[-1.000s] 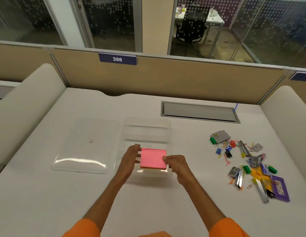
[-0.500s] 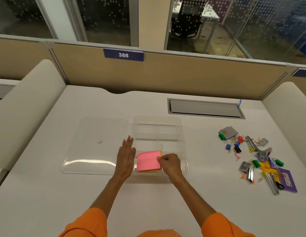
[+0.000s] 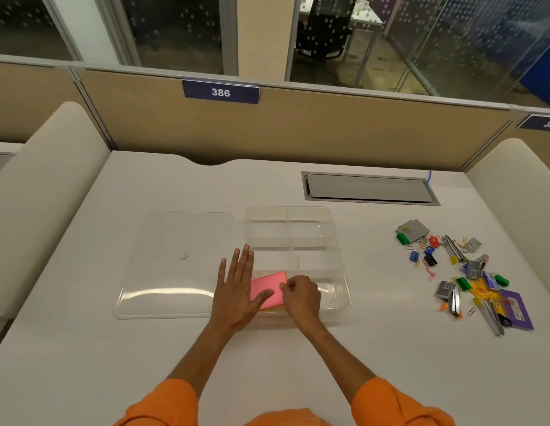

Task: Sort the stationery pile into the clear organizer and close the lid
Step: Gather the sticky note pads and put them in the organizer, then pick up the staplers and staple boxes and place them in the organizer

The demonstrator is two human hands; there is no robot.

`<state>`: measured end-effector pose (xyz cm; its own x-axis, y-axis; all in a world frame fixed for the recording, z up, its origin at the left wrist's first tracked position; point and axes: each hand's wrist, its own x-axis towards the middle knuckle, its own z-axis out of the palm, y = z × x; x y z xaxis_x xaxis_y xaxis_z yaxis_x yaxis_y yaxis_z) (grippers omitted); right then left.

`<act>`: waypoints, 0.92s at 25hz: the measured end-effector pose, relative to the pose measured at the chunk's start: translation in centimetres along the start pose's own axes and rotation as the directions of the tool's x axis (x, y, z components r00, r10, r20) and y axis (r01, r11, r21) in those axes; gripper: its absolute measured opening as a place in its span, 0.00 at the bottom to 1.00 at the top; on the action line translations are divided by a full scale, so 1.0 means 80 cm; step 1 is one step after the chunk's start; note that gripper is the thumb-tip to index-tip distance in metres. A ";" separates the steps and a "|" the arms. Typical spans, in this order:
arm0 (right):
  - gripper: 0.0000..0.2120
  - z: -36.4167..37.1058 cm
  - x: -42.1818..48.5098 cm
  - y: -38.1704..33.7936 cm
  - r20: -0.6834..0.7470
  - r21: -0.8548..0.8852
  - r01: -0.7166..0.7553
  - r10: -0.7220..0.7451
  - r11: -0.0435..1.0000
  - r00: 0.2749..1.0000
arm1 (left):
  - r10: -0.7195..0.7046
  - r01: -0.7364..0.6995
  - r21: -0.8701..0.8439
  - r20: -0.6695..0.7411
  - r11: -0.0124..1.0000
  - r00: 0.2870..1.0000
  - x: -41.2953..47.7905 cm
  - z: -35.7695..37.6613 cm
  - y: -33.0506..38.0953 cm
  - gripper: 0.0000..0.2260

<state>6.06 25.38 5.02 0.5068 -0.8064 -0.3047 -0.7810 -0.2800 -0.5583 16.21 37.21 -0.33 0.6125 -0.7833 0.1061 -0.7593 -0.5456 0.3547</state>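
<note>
Your right hand [image 3: 301,295] is curled over the right edge of the sticky-note pad [image 3: 267,291], fingertips pinching near its far corner. Your left hand [image 3: 237,293] lies flat with fingers straight, its thumb resting on the pad's pink top sheet. The pad sits in the near-left part of the clear organizer [image 3: 340,256], in the front compartment, slightly askew to the walls. Treat the pad as light and fairly stiff as a block, but loose at the sheets: the pink top layer will likely curl or peel if you drag it by one corner, so hold it across the whole thickness at two opposite edges and press it down flat. The organizer looks like thin, hard, slick plastic, and it will probably slide on the table [image 3: 298,364] unless one palm steadies a wall. The lid [image 3: 175,265] lies just beside it on the left, broad and probably flexible; lift it by both long edges. The stationery pile [image 3: 461,272] waits well apart on your right, mostly small clips that need fingertip pinches.
</note>
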 end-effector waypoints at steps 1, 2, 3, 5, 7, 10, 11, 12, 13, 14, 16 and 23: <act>0.11 0.002 0.000 0.000 -0.018 -0.031 0.010 -0.010 0.999 1.000 | 0.003 -0.004 0.011 0.013 1.000 1.000 0.000 -0.001 -0.001 0.42; 0.10 0.004 0.000 0.000 -0.034 -0.057 0.019 -0.021 0.998 0.999 | 0.006 -0.006 0.016 0.026 1.000 1.000 0.000 -0.002 -0.001 0.43; 0.10 0.006 0.000 -0.001 -0.047 -0.087 0.029 -0.033 0.996 0.998 | 0.007 -0.008 0.020 0.041 1.000 0.999 0.000 -0.003 -0.001 0.44; 0.10 0.007 0.001 0.000 -0.064 -0.164 0.048 -0.059 0.985 0.996 | 0.011 -0.012 0.027 0.057 1.000 0.998 0.001 -0.004 -0.002 0.45; 0.10 0.008 0.002 0.000 -0.058 -0.237 0.072 -0.089 0.969 0.994 | 0.013 -0.014 0.024 0.061 1.000 0.998 0.001 -0.005 -0.002 0.45; 0.10 0.007 -0.001 0.000 -0.054 -0.296 0.139 -0.161 0.945 0.985 | 0.010 -0.010 0.011 0.044 1.000 0.999 0.000 -0.006 -0.002 0.45; 0.11 0.005 -0.001 0.000 -0.067 -0.311 0.173 -0.204 0.934 0.977 | 0.002 -0.002 0.004 0.030 1.000 1.000 -0.001 -0.007 -0.003 0.44; 0.12 0.002 -0.001 0.001 -0.094 -0.327 0.222 -0.265 0.918 0.960 | -0.008 0.008 0.000 0.012 1.000 1.000 -0.001 -0.009 -0.004 0.44; 0.12 -0.003 0.001 0.004 -0.126 -0.339 0.283 -0.342 0.897 0.931 | -0.021 0.021 0.002 -0.006 1.000 1.000 0.000 -0.012 -0.006 0.43; 0.13 -0.007 0.005 0.008 -0.160 -0.355 0.347 -0.422 0.868 0.892 | -0.037 0.037 0.009 -0.024 0.999 0.999 0.000 -0.015 -0.010 0.42; 0.18 -0.015 0.017 0.025 -0.209 -0.449 0.398 -0.527 0.800 0.824 | -0.080 0.082 0.040 -0.054 0.996 0.995 0.001 -0.024 -0.020 0.39; 0.30 -0.053 0.042 0.074 -0.151 -0.540 0.375 -0.525 0.753 0.838 | -0.123 0.134 0.094 -0.112 0.987 0.986 0.005 -0.044 -0.028 0.34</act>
<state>1.58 18.85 3.94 0.7794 -0.6072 0.1542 -0.5957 -0.7945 -0.1177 18.91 39.13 2.19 0.7221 -0.6717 0.1654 -0.6877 -0.6711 0.2768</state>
